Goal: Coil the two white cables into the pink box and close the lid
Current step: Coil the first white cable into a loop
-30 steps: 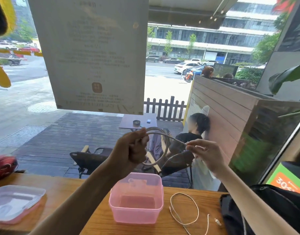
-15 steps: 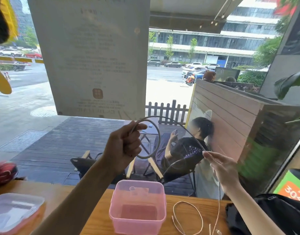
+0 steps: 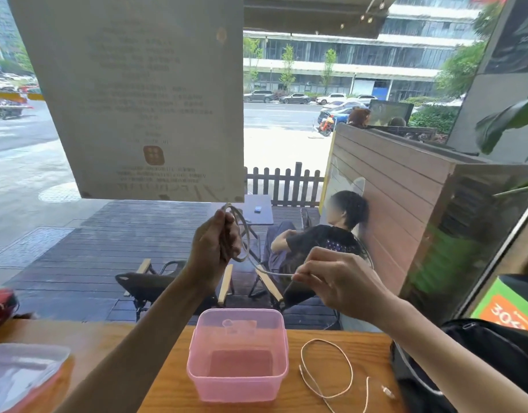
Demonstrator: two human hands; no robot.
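Left hand (image 3: 215,248) raised, grip curled tight, right hand (image 3: 337,281) lower, fingertips pinched together

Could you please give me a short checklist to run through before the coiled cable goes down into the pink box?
1. Coil held firmly by left hand: ok.
2. Free end of held cable pinched by right hand: ok.
3. Pink box open, below the hands: ok.
4. Box holds nothing yet: cannot tell, something pale by its far wall.
5. Second cable still loose on table: not ok.
6. Lid within reach at left: ok.
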